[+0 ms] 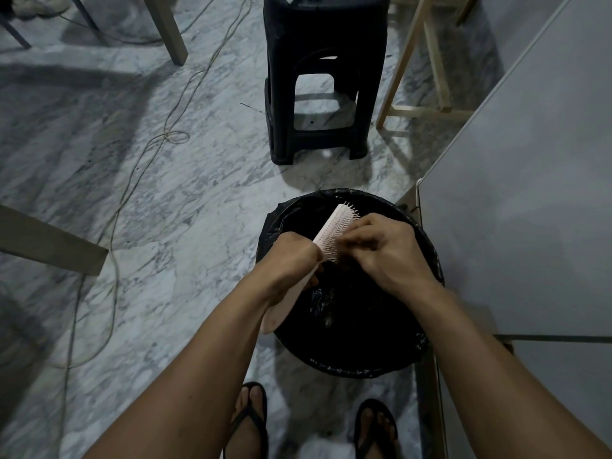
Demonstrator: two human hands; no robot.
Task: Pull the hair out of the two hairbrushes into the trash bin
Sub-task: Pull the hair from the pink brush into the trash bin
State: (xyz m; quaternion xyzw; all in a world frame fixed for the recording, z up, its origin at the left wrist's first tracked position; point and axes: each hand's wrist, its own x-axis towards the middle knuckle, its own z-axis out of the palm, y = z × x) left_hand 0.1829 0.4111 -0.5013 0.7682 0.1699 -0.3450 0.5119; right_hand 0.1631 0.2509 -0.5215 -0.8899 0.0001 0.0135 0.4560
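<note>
A pale pink hairbrush [335,225] is held tilted over a round trash bin [427,342] lined with a black bag. My left hand [291,260] grips the brush around its handle, whose end sticks out below my wrist. My right hand [381,250] is at the bristles, fingertips pinched together against them; the hair itself is too dark and small to make out. The brush head points away from me, bristles facing right. No second hairbrush is in view.
A black plastic stool [323,81] stands just beyond the bin. A grey cabinet [530,193] rises on the right, touching the bin. Loose cables [165,137] trail across the marble floor at left. Wooden furniture legs [407,61] stand behind. My sandalled feet [251,422] are below.
</note>
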